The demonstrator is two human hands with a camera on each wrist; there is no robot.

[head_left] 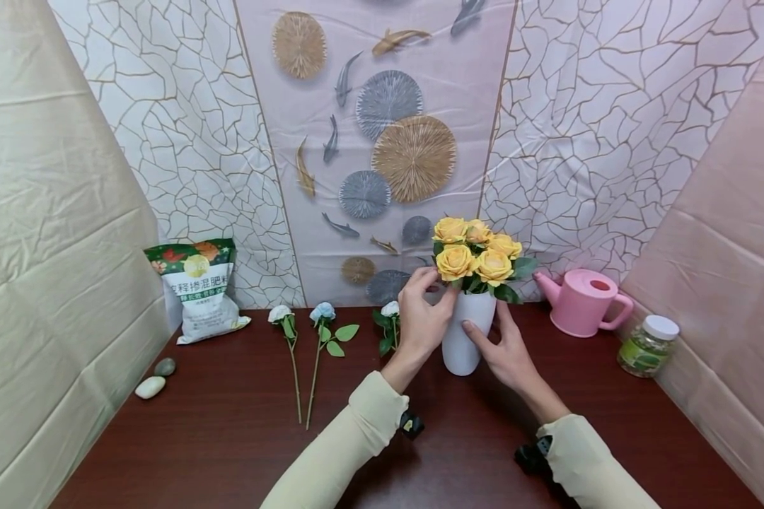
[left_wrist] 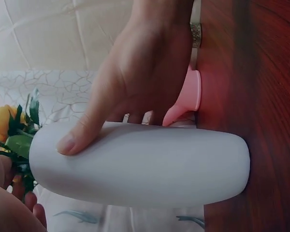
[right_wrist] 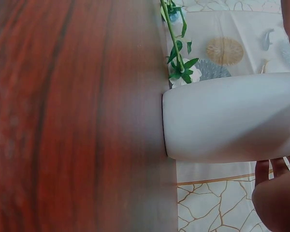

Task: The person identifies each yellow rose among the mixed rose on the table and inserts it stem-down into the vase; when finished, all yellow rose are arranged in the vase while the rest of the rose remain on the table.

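A slim white vase (head_left: 463, 343) stands upright on the table, holding a bunch of yellow artificial roses (head_left: 477, 254) with green leaves. My right hand (head_left: 511, 357) grips the vase's upper part; the left wrist view shows its thumb (left_wrist: 70, 144) across the near face and the other fingers around the far side. With curled thumb and fingers, my left hand (head_left: 423, 311) holds the roses low on their left side, among the leaves (left_wrist: 20, 145) just above the rim. The exact leaf or stem between those fingertips is hidden.
Single artificial roses, one white (head_left: 280, 314) and one blue (head_left: 322, 312), lie at left; another white one (head_left: 390, 309) is partly behind my left arm. A fertilizer bag (head_left: 205, 293) and stones (head_left: 151, 387) are farther left. A pink watering can (head_left: 582, 304) and lidded jar (head_left: 648, 348) stand right.
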